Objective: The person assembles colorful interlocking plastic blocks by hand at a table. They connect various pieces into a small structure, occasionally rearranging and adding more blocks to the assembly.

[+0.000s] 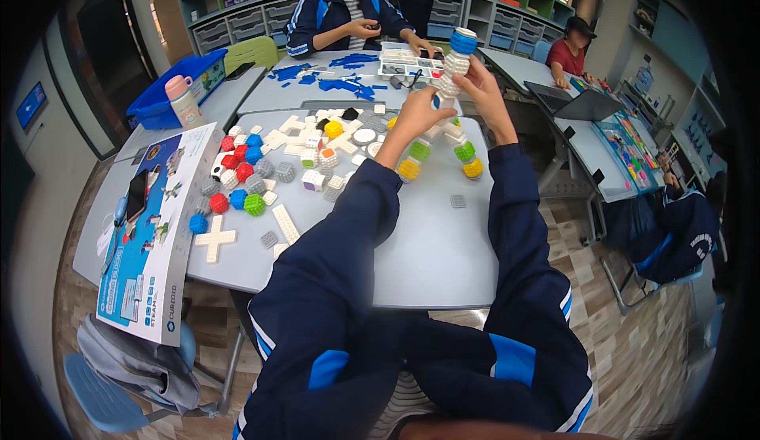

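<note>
A tall figure of studded building blocks [455, 65] stands on the far right of my table, with a stack of white pieces under a blue block [463, 41]. Its two legs show green blocks [419, 151] and yellow blocks [473, 168] low down. My left hand [416, 117] is closed at the figure's middle, thumb and fingers around a part they largely hide. Higher up, my right hand [483, 94] grips the right side of the white stack with thumb and fingers. A loose grey square piece [457, 201] lies in front of the legs.
Loose red, blue, grey and white cube blocks [239, 172] and a white cross piece [215, 238] lie left of my arms. A printed box panel [158, 226] leans over the left edge. Opposite, a person [348, 16] handles parts by a white tray [408, 61]. A blue bin [178, 87] stands far left.
</note>
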The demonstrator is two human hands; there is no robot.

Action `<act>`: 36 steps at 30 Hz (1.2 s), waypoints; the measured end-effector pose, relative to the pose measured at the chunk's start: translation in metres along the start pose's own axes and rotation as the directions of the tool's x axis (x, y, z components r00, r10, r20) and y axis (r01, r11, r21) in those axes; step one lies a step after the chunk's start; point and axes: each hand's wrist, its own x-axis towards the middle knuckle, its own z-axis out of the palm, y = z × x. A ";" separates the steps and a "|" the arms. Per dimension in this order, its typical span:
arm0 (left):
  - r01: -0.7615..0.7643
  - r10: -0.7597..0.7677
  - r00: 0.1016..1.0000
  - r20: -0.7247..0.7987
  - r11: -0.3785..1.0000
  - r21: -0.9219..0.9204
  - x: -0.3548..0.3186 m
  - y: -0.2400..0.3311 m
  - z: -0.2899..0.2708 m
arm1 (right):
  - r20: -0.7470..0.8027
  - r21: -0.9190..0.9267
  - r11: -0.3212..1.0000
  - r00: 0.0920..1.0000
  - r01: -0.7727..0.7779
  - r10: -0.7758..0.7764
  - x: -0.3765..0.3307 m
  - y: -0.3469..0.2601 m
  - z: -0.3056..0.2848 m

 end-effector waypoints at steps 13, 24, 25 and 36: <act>0.015 -0.030 0.993 -0.117 0.992 -0.127 -0.010 0.000 0.014 | -0.066 -0.024 1.000 0.998 0.016 -0.018 -0.001 0.014 0.000; -0.049 0.018 0.984 -0.179 0.983 -0.174 -0.010 -0.004 0.023 | -0.030 -0.092 0.995 0.999 0.031 -0.034 -0.006 0.013 0.001; -0.021 -0.008 0.989 -0.151 0.982 -0.188 -0.010 -0.004 0.024 | -0.036 -0.112 0.994 0.999 0.013 -0.017 -0.007 0.013 0.001; -0.022 -0.014 0.990 -0.142 0.969 -0.247 -0.008 -0.003 0.019 | -0.050 -0.045 0.999 0.999 0.002 -0.004 -0.008 0.013 -0.002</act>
